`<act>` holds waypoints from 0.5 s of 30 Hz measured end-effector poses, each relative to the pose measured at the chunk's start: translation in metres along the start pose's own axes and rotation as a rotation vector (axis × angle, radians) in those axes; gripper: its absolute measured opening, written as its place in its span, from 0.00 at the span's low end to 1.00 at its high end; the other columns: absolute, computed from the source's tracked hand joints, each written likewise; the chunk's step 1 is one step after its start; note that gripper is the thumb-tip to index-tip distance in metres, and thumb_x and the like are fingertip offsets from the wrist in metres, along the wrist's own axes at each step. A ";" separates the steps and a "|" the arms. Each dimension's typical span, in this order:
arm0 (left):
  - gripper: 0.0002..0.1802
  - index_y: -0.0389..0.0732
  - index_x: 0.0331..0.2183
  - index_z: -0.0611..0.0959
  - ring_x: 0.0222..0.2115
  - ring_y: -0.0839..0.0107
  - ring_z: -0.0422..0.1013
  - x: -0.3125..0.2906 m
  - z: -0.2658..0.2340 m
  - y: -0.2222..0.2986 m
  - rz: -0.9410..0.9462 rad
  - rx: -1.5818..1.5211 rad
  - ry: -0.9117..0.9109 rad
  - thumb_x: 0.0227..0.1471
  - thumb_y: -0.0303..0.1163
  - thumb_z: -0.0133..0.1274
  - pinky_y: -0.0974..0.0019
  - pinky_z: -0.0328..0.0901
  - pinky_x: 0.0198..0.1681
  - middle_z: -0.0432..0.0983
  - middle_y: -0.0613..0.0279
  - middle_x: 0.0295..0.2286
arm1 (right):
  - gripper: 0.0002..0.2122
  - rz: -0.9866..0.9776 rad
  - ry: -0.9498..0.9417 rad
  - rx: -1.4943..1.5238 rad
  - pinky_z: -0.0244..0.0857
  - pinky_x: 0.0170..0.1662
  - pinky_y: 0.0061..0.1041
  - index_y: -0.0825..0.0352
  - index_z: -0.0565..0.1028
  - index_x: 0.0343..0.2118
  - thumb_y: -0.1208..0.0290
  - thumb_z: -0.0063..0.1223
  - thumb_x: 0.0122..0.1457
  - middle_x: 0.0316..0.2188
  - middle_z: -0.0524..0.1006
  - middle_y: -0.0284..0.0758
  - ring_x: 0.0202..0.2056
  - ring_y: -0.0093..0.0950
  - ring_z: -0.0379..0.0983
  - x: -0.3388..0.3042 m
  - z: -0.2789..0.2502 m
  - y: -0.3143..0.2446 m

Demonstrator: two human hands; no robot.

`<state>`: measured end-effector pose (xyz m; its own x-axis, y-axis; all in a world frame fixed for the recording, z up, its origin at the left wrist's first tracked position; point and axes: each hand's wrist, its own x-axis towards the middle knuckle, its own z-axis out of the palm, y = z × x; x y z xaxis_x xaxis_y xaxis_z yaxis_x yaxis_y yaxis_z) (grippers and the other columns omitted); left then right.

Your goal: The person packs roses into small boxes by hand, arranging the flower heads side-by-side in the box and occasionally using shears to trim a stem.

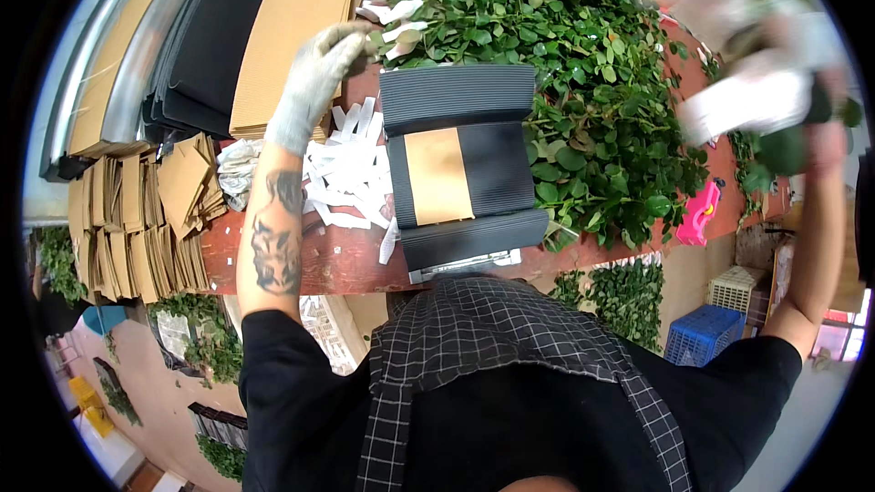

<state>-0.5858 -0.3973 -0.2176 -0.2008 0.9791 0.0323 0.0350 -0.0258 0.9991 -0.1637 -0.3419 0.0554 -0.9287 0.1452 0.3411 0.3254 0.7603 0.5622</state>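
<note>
My left hand (321, 71), in a pale glove, is raised at the far left of the work spot. Its fingers are curled together beside white-wrapped flower heads (394, 11); whatever they hold, if anything, is hidden. At the far right my right hand (807, 82) is smeared by motion, so its fingers cannot be read. A blurred white shape (747, 96) and green leaves show around it. Between my arms lies a folded black corrugated sheet (497, 159) with a brown cardboard band (439, 175) across its middle. Leafy stems (583, 118) are heaped to its right.
Loose white paper strips (351, 169) lie left of the black sheet on the red table (273, 251). Tall brown cardboard sheets (292, 36) and folded brown pieces (137, 228) stand farther left. A pink plastic tool (700, 214) rests near the right edge; a blue crate (704, 335) sits below.
</note>
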 end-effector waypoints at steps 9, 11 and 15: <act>0.19 0.30 0.46 0.76 0.40 0.70 0.74 -0.102 -0.002 -0.019 0.003 -0.073 0.031 0.57 0.34 0.51 0.69 0.67 0.46 0.78 0.54 0.36 | 0.22 -0.129 -0.360 0.187 0.70 0.33 0.29 0.63 0.70 0.47 0.71 0.52 0.45 0.36 0.70 0.37 0.33 0.32 0.74 0.014 0.112 -0.147; 0.19 0.30 0.47 0.76 0.40 0.70 0.74 -0.111 -0.003 -0.019 0.009 -0.041 0.043 0.58 0.34 0.51 0.69 0.67 0.46 0.78 0.54 0.36 | 0.20 -0.009 -0.519 0.202 0.70 0.32 0.30 0.63 0.70 0.47 0.70 0.52 0.48 0.35 0.71 0.38 0.33 0.33 0.75 0.022 0.115 -0.153; 0.18 0.30 0.47 0.76 0.40 0.71 0.74 -0.115 0.007 -0.023 0.017 -0.015 0.127 0.58 0.31 0.50 0.69 0.67 0.47 0.78 0.55 0.38 | 0.22 0.074 -0.643 0.214 0.69 0.35 0.27 0.63 0.69 0.50 0.68 0.50 0.50 0.39 0.72 0.35 0.35 0.29 0.74 0.039 0.136 -0.180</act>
<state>-0.5562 -0.5082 -0.2447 -0.3225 0.9452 0.0518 0.0246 -0.0463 0.9986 -0.2829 -0.3867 -0.1349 -0.8476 0.4992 -0.1800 0.4116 0.8325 0.3709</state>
